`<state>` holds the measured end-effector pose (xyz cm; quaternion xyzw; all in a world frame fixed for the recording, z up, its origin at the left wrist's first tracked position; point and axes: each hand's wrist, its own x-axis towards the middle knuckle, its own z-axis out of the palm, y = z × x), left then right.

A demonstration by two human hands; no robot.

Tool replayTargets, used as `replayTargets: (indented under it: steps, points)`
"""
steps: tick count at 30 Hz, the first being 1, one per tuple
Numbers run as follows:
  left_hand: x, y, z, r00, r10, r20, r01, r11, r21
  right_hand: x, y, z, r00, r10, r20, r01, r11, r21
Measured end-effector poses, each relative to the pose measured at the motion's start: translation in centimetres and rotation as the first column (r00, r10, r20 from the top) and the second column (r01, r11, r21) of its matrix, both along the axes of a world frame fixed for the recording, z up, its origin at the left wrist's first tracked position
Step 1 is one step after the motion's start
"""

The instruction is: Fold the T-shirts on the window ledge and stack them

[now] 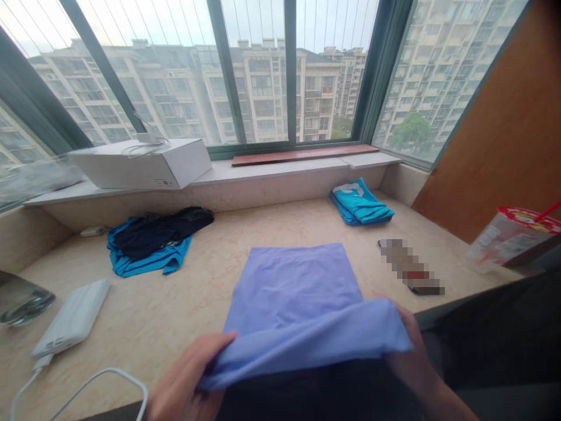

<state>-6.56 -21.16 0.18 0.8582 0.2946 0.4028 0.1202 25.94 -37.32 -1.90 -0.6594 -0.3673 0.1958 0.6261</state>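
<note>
A lavender-blue cloth (294, 286) lies spread on the marble ledge (166, 304) in front of me, its near edge lifted off the surface. My left hand (186, 380) pinches the near left corner of that edge. My right hand (407, 351) grips the near right corner, with most of its fingers hidden under the fabric. The raised edge sags a little between the two hands.
A folded teal garment (360, 203) sits at the back right. A heap of dark and teal clothes (153, 237) lies at the back left. A white power bank (72, 318) with its cable, a white box (140, 164), a blurred-out object (411, 266) and a plastic cup (511, 237) surround the cloth.
</note>
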Motion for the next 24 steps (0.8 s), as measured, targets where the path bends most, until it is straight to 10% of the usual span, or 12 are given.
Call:
replayTargets:
  steps: [7,12,17,24]
  points:
    - [6.9,6.2,0.1,0.98,-0.139,-0.144,0.037,0.832,-0.553,5.4,3.8,-2.3,0.995,0.094,0.021,-0.084,0.954,-0.288]
    - [5.6,5.8,-1.7,0.971,-0.179,-0.161,0.069,0.847,-0.526,6.3,3.8,-3.7,0.959,0.18,0.221,-0.101,0.94,-0.327]
    - [6.0,5.7,0.1,0.981,-0.161,-0.11,0.096,0.891,-0.444,5.9,4.5,-1.9,0.925,0.218,0.31,-0.142,0.958,-0.25]
    - [10.2,10.9,0.6,0.98,-0.035,-0.196,-0.011,0.974,-0.226,9.2,8.3,-1.7,0.895,0.057,0.443,0.029,0.982,-0.185]
